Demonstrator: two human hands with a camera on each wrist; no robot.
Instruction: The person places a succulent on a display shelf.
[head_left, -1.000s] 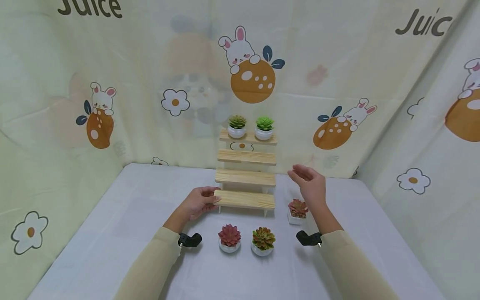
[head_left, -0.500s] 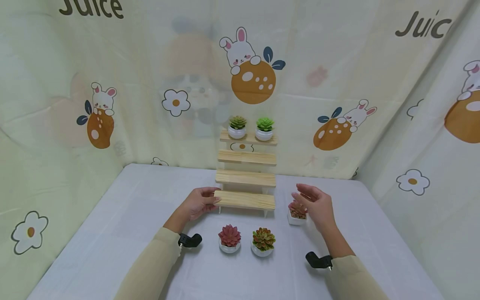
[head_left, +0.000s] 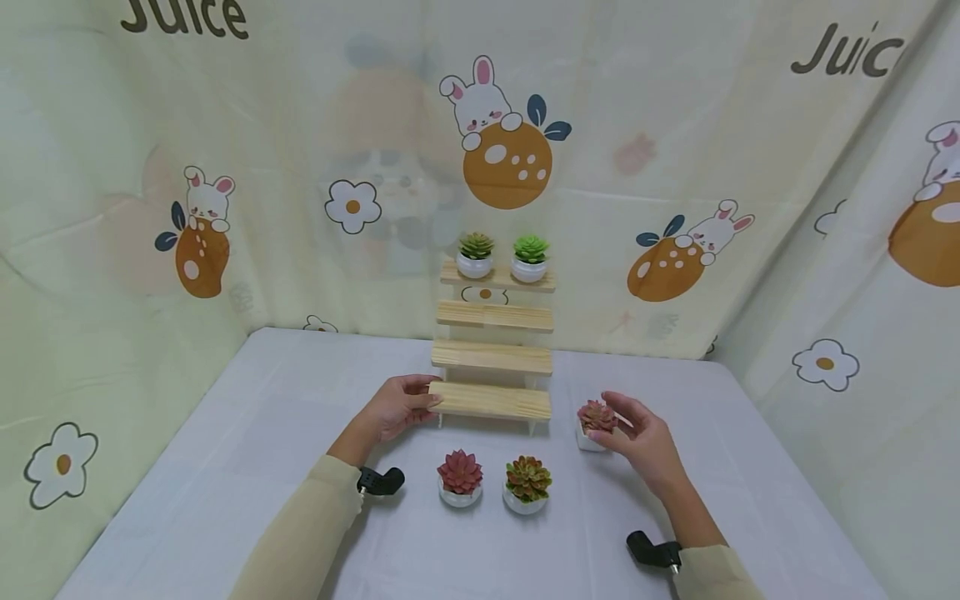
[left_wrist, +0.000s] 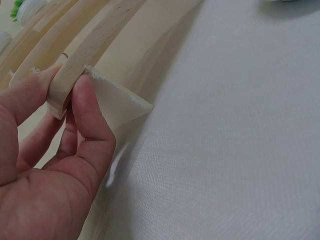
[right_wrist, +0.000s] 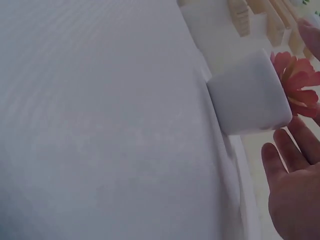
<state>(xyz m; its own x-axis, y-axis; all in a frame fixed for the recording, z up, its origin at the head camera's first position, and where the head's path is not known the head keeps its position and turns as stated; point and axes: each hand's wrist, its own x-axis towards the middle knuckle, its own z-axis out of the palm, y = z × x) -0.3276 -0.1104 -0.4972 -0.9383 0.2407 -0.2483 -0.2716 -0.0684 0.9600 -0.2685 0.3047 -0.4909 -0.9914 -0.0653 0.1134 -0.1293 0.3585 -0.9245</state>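
Left hand (head_left: 396, 407) pinches one stand (head_left: 491, 358), two green plants (head_left: 476, 255) atop, two darker plants (head_left: 460, 477) before, one pink plant (head_left: 592, 422) rightward, right hand (head_left: 648, 447) spread around it.

Clock per head view, 12 = far side. Right hand (head_left: 647, 440) dropped toward 5 o'clock. A second ago: up at 1 o'clock from pink plant (head_left: 596, 415). Half a second ago: 2-3. Now: 3-4, level with it. Thumb (head_left: 611, 440) and fingers (head_left: 628, 407) were close together, now spread around plant; contact unclear. Right wrist cam (head_left: 652, 552) and sleeve (head_left: 716, 572) also shifted toward 5.
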